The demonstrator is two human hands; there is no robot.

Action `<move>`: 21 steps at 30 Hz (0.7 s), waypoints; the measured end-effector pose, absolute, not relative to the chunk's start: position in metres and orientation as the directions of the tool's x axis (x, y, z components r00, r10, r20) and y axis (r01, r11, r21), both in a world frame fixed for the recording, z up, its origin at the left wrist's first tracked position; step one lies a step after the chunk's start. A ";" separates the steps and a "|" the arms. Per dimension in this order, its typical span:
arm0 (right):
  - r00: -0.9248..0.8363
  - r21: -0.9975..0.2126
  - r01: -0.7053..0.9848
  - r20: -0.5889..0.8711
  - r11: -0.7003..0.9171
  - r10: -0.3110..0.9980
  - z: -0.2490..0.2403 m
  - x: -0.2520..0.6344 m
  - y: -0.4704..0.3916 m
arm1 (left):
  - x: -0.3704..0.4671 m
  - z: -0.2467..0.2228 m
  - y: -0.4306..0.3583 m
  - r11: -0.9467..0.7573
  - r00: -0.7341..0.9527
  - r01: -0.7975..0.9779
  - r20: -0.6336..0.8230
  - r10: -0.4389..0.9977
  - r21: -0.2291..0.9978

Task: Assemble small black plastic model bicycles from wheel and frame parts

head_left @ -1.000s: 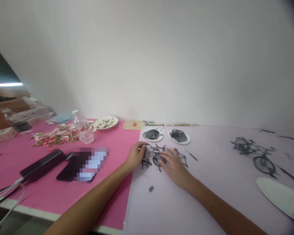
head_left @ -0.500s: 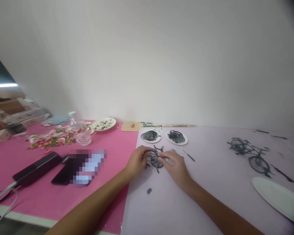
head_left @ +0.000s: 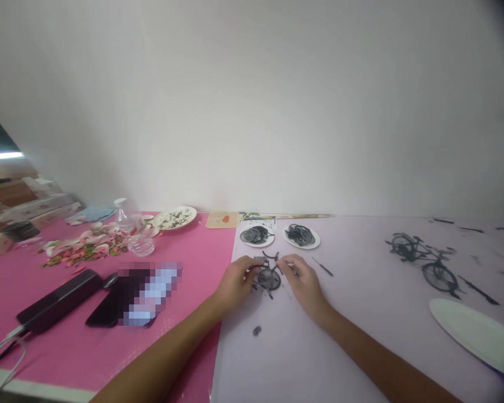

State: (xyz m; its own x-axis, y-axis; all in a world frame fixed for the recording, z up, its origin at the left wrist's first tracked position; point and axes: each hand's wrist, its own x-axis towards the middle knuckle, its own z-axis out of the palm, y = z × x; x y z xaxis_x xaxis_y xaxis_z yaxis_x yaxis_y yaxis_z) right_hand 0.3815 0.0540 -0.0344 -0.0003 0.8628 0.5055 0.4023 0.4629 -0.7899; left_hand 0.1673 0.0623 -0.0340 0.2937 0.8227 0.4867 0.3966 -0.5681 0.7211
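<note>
Head view: the left hand (head_left: 237,282) and the right hand (head_left: 303,280) have their fingertips on either side of a small dark spoked wheel piece (head_left: 269,278) on the pale part of the surface (head_left: 319,347), the left thumb and fingers pinched at its edge, the right fingers bent at its other side (whether they grip it, I cannot tell). Just beyond are two white plates of dark parts (head_left: 257,235), with a thin dark tool (head_left: 322,266) near the right hand and a dark model bicycle (head_left: 424,260) well apart to the right.
</note>
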 end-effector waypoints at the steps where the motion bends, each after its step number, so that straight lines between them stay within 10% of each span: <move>1: -0.002 -0.798 0.392 0.496 0.457 0.868 -0.036 0.381 0.055 | 0.167 -0.035 0.063 -0.572 0.309 0.398 0.482 0.820 0.718; 21: -0.072 -0.771 0.392 0.519 0.502 0.852 -0.038 0.380 0.052 | 0.171 -0.030 0.055 -0.540 0.250 0.288 0.483 0.839 0.791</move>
State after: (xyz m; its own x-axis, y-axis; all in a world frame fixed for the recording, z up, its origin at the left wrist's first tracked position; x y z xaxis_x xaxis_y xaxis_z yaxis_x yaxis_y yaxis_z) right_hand 0.3796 0.0520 -0.0380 -0.0718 0.8519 0.5187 0.3918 0.5023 -0.7708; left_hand 0.1712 0.0546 -0.0299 0.2499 0.8395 0.4826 0.2880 -0.5403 0.7907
